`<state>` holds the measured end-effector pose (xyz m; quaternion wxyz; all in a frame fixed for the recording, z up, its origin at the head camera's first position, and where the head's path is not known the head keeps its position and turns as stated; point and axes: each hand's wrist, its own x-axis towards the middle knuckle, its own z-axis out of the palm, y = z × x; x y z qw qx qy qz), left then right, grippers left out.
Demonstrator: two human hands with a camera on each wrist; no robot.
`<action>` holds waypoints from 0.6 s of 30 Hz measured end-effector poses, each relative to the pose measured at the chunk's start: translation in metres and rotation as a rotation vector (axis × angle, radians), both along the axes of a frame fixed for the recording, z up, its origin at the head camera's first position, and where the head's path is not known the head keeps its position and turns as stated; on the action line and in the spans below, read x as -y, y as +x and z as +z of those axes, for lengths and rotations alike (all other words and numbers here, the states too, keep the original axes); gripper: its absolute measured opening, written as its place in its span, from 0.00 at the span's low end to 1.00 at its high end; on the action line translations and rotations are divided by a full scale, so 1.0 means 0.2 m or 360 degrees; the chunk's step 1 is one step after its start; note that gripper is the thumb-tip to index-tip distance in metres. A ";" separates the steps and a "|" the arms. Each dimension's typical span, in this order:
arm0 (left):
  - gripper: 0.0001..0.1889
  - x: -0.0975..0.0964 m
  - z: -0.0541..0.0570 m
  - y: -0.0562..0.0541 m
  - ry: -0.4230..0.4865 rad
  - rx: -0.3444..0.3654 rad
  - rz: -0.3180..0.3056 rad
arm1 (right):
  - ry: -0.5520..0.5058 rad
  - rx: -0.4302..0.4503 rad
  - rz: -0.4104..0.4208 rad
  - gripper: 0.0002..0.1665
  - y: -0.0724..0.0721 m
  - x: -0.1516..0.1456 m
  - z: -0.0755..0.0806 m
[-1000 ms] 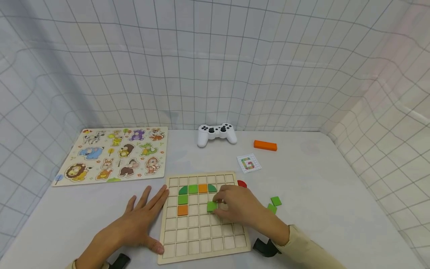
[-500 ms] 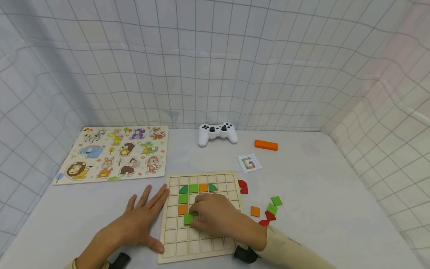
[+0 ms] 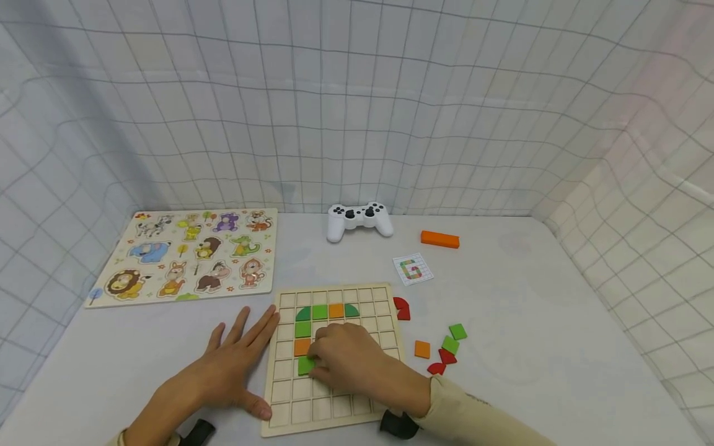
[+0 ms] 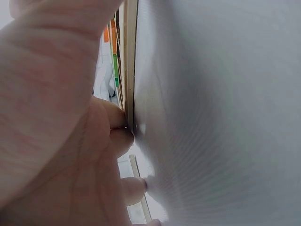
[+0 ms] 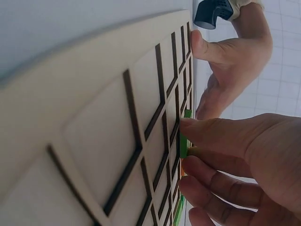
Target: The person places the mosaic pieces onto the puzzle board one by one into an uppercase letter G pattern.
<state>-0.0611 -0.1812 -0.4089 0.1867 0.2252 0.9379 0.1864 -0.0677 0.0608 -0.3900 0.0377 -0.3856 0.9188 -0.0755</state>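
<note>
A wooden grid board (image 3: 284, 416) lies on the table with several green and orange tiles in its cells. My right hand (image 3: 351, 359) is over the board, pinching a light green square tile (image 3: 305, 365) between thumb and fingers just below an orange square tile (image 3: 302, 347). In the right wrist view this green tile (image 5: 183, 143) stands slightly proud of the grid, with the thumb against it. Spread out at the board's left edge, my left hand (image 3: 229, 371) rests on the table. Its fingertips (image 4: 123, 136) touch the board's side in the left wrist view.
Right of the board lie loose tiles: an orange square (image 3: 422, 349), green squares (image 3: 458, 332) and red pieces (image 3: 402, 308). Behind are a pattern card (image 3: 413, 269), an orange block (image 3: 440, 239) and a white game controller (image 3: 359, 222). An animal puzzle (image 3: 189, 257) lies at left.
My right hand has carried the green square tile leftward across the board to the cell below the orange tile. The left hand has stayed put.
</note>
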 end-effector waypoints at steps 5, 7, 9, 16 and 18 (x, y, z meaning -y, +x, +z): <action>0.80 0.00 0.00 0.00 -0.0005 0.0006 0.0002 | 0.0028 -0.0009 0.0028 0.07 0.00 0.01 0.01; 0.80 0.00 0.00 0.00 -0.0004 0.0002 0.0003 | 0.0026 -0.0006 0.0034 0.07 0.01 0.02 0.00; 0.80 0.00 0.00 0.00 -0.0003 -0.0001 0.0005 | 0.0014 0.0001 0.0025 0.07 0.01 0.02 0.00; 0.79 0.00 0.01 0.00 -0.0007 -0.0004 0.0004 | -0.0017 0.0003 0.0010 0.08 0.00 0.03 0.00; 0.79 0.00 0.01 0.00 -0.0006 -0.0005 0.0000 | -0.0015 -0.0003 0.0027 0.08 0.00 0.03 0.00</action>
